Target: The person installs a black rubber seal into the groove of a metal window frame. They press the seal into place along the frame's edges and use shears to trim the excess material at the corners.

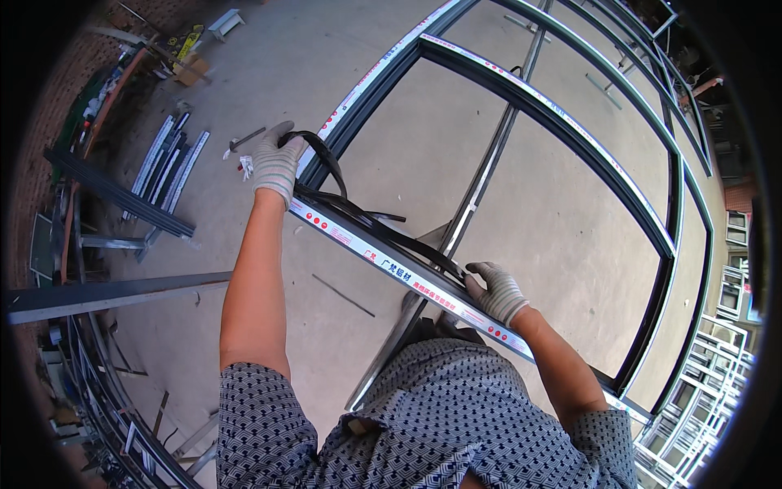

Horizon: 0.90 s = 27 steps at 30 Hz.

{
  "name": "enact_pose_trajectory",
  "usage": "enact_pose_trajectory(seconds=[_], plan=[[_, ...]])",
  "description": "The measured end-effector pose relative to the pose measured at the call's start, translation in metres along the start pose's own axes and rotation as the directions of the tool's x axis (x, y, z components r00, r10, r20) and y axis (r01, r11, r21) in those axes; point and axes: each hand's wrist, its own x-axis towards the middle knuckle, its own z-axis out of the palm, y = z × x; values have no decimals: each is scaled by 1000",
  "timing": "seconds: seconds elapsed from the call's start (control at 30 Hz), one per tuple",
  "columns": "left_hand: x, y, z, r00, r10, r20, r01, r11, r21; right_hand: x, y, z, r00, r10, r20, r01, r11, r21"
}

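Holding black strip (328,156) in my curled left hand (276,165), I should lay it straight, my right hand (498,293) half closed on it.

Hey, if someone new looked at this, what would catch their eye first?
Probably the big window-like frame with white-faced edges, stretching from the centre to the upper right. Next, the gloved left hand holding a looping black strip at the near left corner, with the gloved right hand farther along the near rail. The patterned shirt fills the bottom centre.
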Motion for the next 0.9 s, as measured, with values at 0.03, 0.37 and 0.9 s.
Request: enact_pose_trajectory(seconds=[0.03,0.37,0.9], plan=[[-12,6,8,998,69,13,-69,998,-2,1,-5,0,1000,-6,-9,7,999,35],[-167,70,74,672,609,422,-609,778,-154,100,-72,-12,947,77,312,-320,127,939],[-237,27,-11,843,472,259,-452,882,-136,218,-146,-153,926,341,-165,7,420,907]])
